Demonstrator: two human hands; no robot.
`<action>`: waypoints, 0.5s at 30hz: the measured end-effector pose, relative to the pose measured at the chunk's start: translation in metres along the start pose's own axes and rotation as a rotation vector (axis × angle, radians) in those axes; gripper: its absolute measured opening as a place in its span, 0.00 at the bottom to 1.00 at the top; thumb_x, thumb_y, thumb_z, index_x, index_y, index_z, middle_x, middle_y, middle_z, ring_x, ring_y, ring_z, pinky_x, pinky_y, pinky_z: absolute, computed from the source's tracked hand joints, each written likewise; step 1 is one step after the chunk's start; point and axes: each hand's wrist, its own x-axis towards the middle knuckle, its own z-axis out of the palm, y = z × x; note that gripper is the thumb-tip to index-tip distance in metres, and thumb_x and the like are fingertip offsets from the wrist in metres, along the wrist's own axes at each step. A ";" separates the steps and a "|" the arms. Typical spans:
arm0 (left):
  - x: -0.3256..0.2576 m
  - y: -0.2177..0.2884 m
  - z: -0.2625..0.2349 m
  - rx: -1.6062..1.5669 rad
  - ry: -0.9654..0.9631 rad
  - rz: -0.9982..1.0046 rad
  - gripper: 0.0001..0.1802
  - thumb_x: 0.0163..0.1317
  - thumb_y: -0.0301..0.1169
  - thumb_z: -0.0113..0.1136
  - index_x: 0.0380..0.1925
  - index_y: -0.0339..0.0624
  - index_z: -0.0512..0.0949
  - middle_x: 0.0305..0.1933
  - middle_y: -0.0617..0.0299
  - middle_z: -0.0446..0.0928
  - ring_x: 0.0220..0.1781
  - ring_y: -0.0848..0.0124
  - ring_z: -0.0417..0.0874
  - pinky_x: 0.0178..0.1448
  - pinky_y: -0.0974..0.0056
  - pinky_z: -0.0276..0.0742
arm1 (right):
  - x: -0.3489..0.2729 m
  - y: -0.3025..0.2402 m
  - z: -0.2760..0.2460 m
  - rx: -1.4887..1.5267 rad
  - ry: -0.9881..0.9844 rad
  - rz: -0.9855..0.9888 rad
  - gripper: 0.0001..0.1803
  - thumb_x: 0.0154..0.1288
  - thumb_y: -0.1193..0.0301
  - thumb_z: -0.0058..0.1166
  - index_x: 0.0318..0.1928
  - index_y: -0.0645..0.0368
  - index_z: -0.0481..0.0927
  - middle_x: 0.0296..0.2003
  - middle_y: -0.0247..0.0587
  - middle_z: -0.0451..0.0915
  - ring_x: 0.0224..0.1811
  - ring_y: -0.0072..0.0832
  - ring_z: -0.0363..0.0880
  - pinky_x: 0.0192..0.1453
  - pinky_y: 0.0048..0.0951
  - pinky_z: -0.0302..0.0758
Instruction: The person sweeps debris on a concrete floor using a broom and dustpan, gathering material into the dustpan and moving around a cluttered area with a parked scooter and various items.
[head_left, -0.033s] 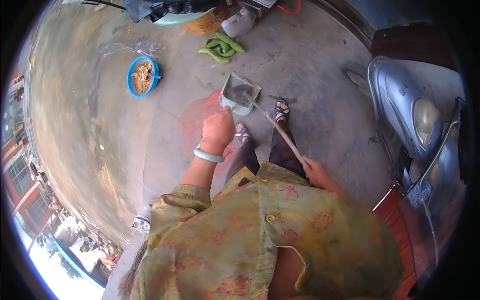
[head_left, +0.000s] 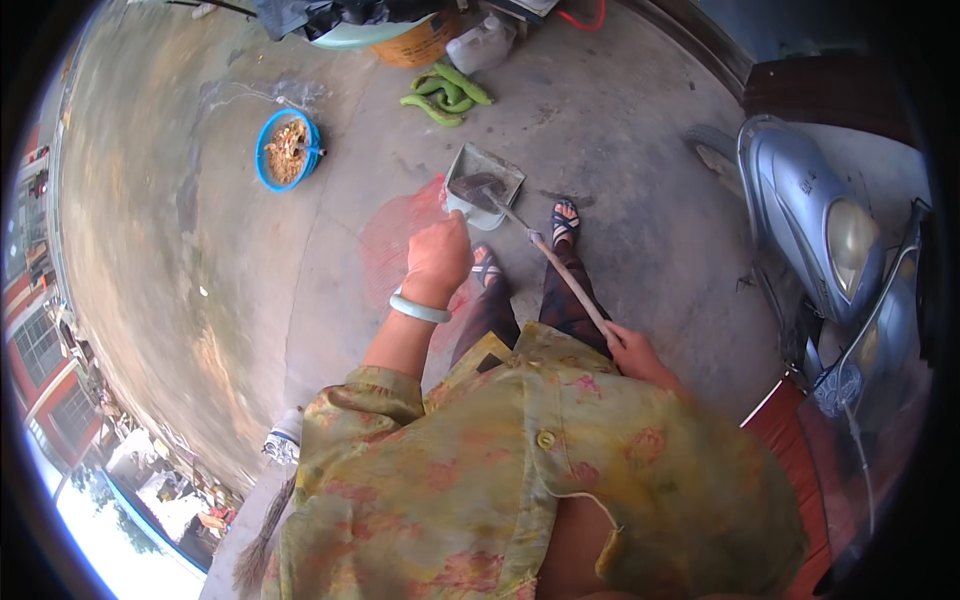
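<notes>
A grey dustpan (head_left: 510, 172) is in front of my feet, its inside dusty and dark. My left hand (head_left: 438, 262), with a pale bangle at the wrist, is closed in a fist at its near left corner. It seems to grip the dustpan's handle, which the fist hides. My right hand (head_left: 637, 352) is wrapped round the pole of a long-handled tool (head_left: 573, 278). The tool's dark, flat head (head_left: 480, 188) lies inside the dustpan; its exact kind I cannot tell. Red mesh netting (head_left: 390, 240) spreads under and beside my left forearm.
Several long green gourds (head_left: 448, 92) lie on the concrete beyond the dustpan, near a white jug (head_left: 480, 45) and an orange-brown bucket (head_left: 412, 45). A blue basin (head_left: 287, 150) of scraps stands at far left. A silver-blue scooter (head_left: 805, 215) is parked at right.
The tool's head, blurred before, now shows sharply in the dustpan after a slight shift. Both hands keep nearly the same places and their grips.
</notes>
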 end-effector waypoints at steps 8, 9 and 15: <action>-0.006 -0.034 0.020 -0.012 0.001 -0.022 0.12 0.57 0.30 0.54 0.41 0.38 0.73 0.34 0.45 0.81 0.38 0.50 0.83 0.41 0.51 0.79 | -0.011 -0.034 -0.044 0.195 -0.073 0.501 0.25 0.69 0.71 0.43 0.66 0.54 0.65 0.18 0.30 0.69 0.12 0.17 0.64 0.15 0.23 0.65; -0.009 -0.039 0.024 -0.046 0.039 -0.019 0.12 0.58 0.27 0.51 0.42 0.40 0.72 0.34 0.45 0.81 0.37 0.50 0.83 0.41 0.50 0.79 | -0.007 -0.035 -0.050 0.236 -0.037 0.543 0.25 0.68 0.71 0.43 0.66 0.54 0.64 0.18 0.30 0.69 0.12 0.17 0.64 0.15 0.24 0.64; -0.028 -0.053 0.008 0.020 -0.001 -0.028 0.18 0.59 0.34 0.55 0.50 0.47 0.71 0.38 0.50 0.81 0.42 0.52 0.82 0.43 0.49 0.77 | 0.009 0.011 -0.062 0.491 0.287 0.699 0.24 0.69 0.69 0.45 0.65 0.51 0.66 0.19 0.33 0.70 0.12 0.20 0.63 0.14 0.27 0.64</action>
